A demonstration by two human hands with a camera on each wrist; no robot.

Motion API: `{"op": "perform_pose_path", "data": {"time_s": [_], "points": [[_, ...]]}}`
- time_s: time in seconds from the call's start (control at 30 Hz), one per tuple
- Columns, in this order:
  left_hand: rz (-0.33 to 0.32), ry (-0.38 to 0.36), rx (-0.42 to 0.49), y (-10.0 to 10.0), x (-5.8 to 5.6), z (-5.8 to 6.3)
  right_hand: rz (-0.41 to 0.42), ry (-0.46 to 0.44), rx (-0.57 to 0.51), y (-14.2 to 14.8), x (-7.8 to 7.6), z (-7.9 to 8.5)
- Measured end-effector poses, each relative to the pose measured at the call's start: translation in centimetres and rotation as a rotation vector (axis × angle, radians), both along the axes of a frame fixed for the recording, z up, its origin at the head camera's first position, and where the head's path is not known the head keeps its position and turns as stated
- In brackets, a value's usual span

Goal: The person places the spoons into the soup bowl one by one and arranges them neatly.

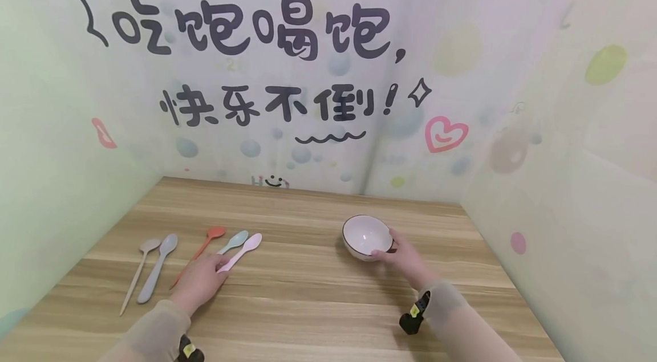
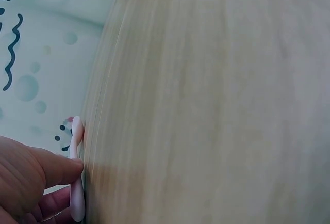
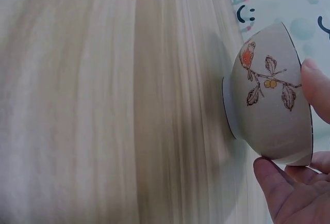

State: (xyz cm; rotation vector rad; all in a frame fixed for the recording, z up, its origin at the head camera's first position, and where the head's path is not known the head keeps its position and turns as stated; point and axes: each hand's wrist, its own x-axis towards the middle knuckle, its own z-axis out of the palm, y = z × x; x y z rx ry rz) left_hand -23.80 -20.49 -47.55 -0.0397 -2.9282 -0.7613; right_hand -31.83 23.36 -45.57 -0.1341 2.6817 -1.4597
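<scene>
My left hand (image 1: 201,279) pinches the handle of a pale pink spoon (image 1: 252,242); the left wrist view has the thumb laid across this spoon (image 2: 77,198) and fingers on its far side. Just left of it lies a mint spoon (image 1: 238,238), its handle partly hidden by the hand. Beyond the hand's left side is an orange spoon (image 1: 216,231). On the right, my right hand (image 1: 405,259) grips a white bowl (image 1: 365,234) with a dark rim, thumb at the rim and fingers against the side. A bird and branch decorate the bowl (image 3: 273,110), which is upright.
A beige spoon (image 1: 149,245) and a grey-lavender spoon (image 1: 168,244) lie at the left of the wooden table (image 1: 308,305). A printed wall sheet (image 1: 318,162) rises behind the table's back edge, with more sheets along both sides.
</scene>
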Motion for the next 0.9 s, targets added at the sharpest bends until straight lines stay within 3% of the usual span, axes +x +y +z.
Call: {"op": "perform_pose_path", "data": {"time_s": [0.9], "points": [[0.017,-0.008,0.030,0.0,0.0,-0.2,0.165,0.001,-0.068,-4.9,2.0,0.1]]}}
